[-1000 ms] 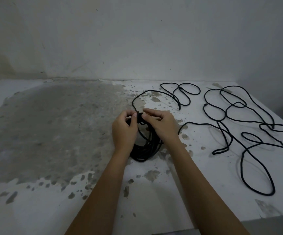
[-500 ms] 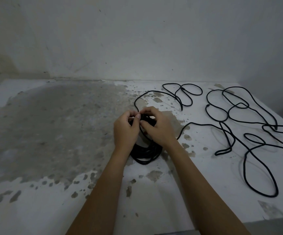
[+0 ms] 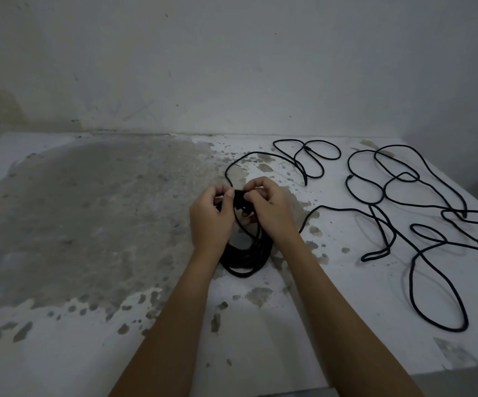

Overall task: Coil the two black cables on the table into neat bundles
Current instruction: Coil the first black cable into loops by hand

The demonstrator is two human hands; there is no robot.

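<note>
Left hand (image 3: 210, 216) curled, thumb and forefinger pinching the top of the coiled bundle (image 3: 243, 263). Right hand (image 3: 272, 210) curled too, fingertips closed on the same dark clump of strands, just beside the left thumb. Between the two sets of fingers, only a black knot, too dark to tell a wrap from a loop. Upper part of the coil hidden behind both palms. Only the lower arc showing: several strands lying close together, resting on the table (image 3: 60, 353) between the wrists. Cannot tell whether the hidden upper part is lifted or lying flat.

Loose tail (image 3: 256, 152) of cable rising from behind the left fingers, arcing toward the far edge, doubling into two loops near the wall (image 3: 232, 67) and ending on the tabletop to the right of the hands. Second spread of black cable (image 3: 416, 205) sprawling in wide, crossing loops over the right part of the table, well apart from the bundle, uncoiled. From that side, one strand running in under the right wrist; cannot tell whether it belongs to the bundle or to the sprawl. Nearest loop lying close to the front right corner.

Thin, matte and black throughout; ends and any plugs too small to make out. Dim light, with the bundled strands merging into one dark mass. Bare forearms cut off by the lower edge of the view.
</note>
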